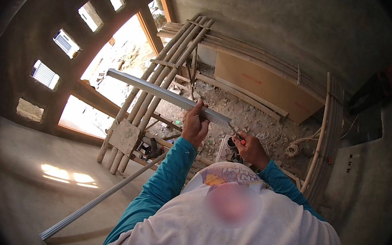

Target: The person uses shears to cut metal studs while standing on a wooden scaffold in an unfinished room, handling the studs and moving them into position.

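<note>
My left hand (195, 125) is closed round a long, pale grey metal channel (164, 91), near its lower end. The channel slants from the upper left down toward my right hand (250, 150). That hand grips a small metal tool with a red-and-black handle (239, 138), its tip at the channel's lower end. Whether the tip is on or just beside the metal is too small to tell. A second ribbed metal profile (90, 202) lies slanting at the lower left, its upper end near my left forearm.
A bamboo scaffold (171, 61) with a board (124, 135) stands ahead. Brown sheets (258, 83) lean at the back wall. Rubble (212, 95) and coiled cable (294, 148) lie on the floor, bundled bamboo poles (322, 138) at right. Bright arched openings (109, 55) pierce the left wall.
</note>
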The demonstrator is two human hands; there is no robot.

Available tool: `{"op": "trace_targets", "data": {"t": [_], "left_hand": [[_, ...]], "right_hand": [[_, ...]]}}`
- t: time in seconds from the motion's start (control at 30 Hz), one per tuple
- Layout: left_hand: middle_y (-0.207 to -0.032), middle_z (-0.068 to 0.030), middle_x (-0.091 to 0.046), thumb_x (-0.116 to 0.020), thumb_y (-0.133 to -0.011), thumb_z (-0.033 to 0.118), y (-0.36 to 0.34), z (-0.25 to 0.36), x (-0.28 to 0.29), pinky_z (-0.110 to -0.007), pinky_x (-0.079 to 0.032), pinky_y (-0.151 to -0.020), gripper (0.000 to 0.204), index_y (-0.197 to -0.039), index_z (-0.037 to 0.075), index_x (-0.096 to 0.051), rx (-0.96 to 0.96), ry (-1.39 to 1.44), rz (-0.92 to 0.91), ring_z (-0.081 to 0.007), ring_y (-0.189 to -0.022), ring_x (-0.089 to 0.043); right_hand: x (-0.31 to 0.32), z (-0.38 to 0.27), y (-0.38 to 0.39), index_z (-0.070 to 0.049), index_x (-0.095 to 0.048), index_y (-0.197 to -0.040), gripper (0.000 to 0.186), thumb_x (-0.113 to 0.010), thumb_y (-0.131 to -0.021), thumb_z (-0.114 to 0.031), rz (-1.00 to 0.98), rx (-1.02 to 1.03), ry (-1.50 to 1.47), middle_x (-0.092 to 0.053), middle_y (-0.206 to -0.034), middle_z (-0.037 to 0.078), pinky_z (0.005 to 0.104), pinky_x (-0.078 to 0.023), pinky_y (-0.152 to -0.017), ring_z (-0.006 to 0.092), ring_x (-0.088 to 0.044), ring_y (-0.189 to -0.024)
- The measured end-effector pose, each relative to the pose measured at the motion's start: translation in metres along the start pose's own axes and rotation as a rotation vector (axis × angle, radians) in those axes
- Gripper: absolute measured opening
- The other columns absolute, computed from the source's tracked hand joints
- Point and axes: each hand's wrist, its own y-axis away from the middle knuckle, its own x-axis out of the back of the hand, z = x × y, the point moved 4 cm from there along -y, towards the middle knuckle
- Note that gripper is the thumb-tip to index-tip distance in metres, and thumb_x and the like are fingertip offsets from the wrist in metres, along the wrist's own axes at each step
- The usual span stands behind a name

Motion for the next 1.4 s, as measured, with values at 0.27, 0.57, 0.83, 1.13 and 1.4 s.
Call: {"op": "trace_targets", "data": {"t": [0.27,0.57,0.83,1.13,1.4], "left_hand": [[-0.096,-0.0058,-0.066,-0.072,-0.099,0.017,-0.001,-0.002,0.003,-0.034,-0.048,-0.089,0.017,-0.107,0.005,-0.062,-0.010,0.020,-0.009,-0.0178,-0.093,-0.061],[-0.098,-0.0087,-0.065,-0.066,-0.099,0.015,-0.001,-0.003,0.013,-0.041,-0.048,-0.093,0.014,-0.104,0.003,-0.063,-0.018,-0.060,0.011,-0.0218,-0.095,-0.061],[-0.095,-0.0089,-0.067,-0.068,-0.092,0.008,-0.008,-0.005,0.016,-0.038,-0.051,-0.083,0.018,-0.108,0.003,-0.061,0.014,0.063,-0.081,-0.0226,-0.089,-0.063],[-0.099,-0.0091,-0.062,-0.063,-0.090,0.000,0.001,0.015,-0.012,-0.050,-0.055,-0.092,0.042,-0.128,0.009,-0.048,-0.114,0.021,-0.246,-0.0260,-0.092,-0.065],[-0.094,-0.0063,-0.057,-0.068,-0.095,0.011,-0.001,0.044,-0.025,-0.039,-0.054,-0.073,0.036,-0.126,0.010,-0.049,-0.142,0.002,-0.268,-0.0205,-0.079,-0.060]], "right_hand": [[-0.001,-0.003,0.001,-0.005,-0.067,-0.100,0.022,-0.063,-0.099,-0.027,-0.016,0.018,0.034,-0.068,-0.080,0.024,0.0515,-0.052,-0.066,0.0446,-0.068,-0.079],[-0.013,0.002,0.008,-0.001,-0.062,-0.099,0.027,-0.060,-0.102,-0.029,0.003,0.070,0.129,-0.067,-0.082,0.026,0.0511,-0.051,-0.068,0.0458,-0.067,-0.079],[-0.015,-0.003,0.010,-0.002,-0.057,-0.097,0.028,-0.059,-0.104,-0.029,-0.035,0.053,0.079,-0.065,-0.080,0.026,0.0530,-0.049,-0.066,0.0472,-0.065,-0.078],[-0.021,0.004,0.015,-0.002,-0.063,-0.100,0.021,-0.063,-0.101,-0.023,-0.046,0.088,-0.001,-0.064,-0.076,0.021,0.0470,-0.046,-0.059,0.0393,-0.063,-0.067],[0.004,-0.005,0.026,-0.001,-0.069,-0.111,0.028,-0.069,-0.096,-0.024,-0.389,-0.088,-0.003,-0.070,-0.081,0.021,0.0417,-0.053,-0.064,0.0331,-0.069,-0.071]]}}
